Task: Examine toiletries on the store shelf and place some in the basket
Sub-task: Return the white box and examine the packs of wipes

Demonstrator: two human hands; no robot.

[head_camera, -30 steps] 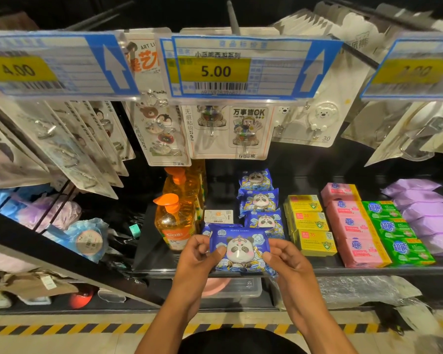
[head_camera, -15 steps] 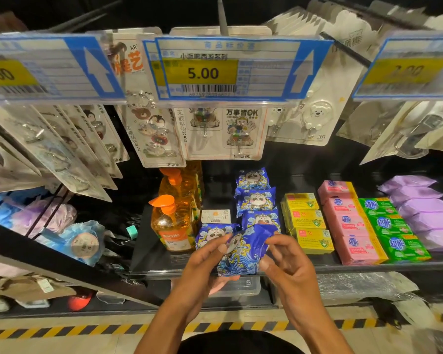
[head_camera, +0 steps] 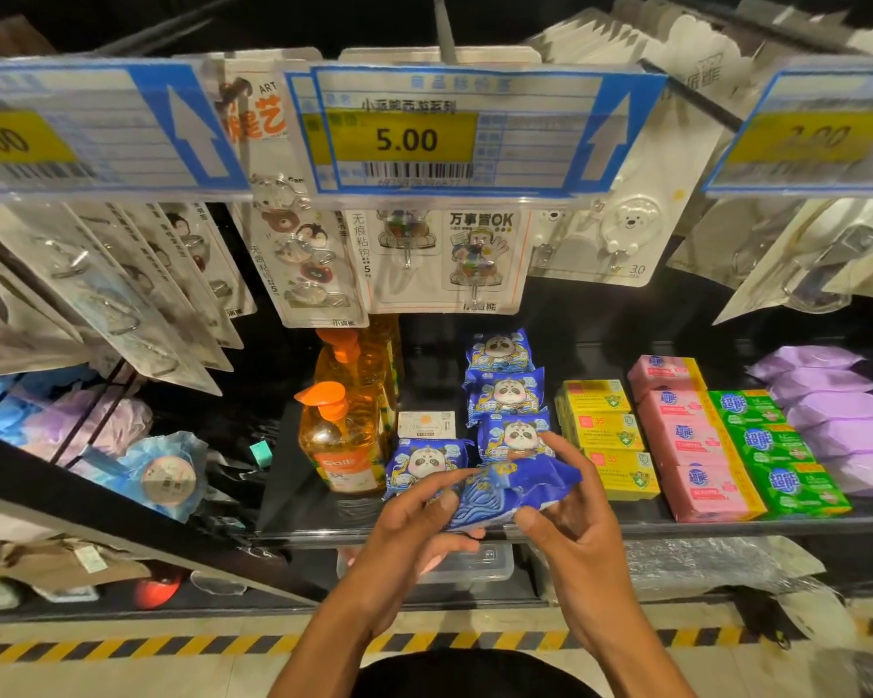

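Bare left hand, bare right hand, bare forearms, dark garment

Blue panda-print plastic-film pack: glossy, crinkled. Orange translucent plastic pump bottle: smooth, shiny. Pink rectangular soap bars: glossy wrap. Lilac soft film packs: matt. Black shelf: smooth, dull sheen. Clear plastic price-tag strip: glossy, glare.

Blue panda pack: five, four lying flat, one held up.
Yellow box: three in row.
Pink box: four in row.
Green box: three in row.
Purple pack: five.
Orange pump bottle: two plain to see; any behind, hard to tell.
Small white box: one.
Price tag: three overhead.
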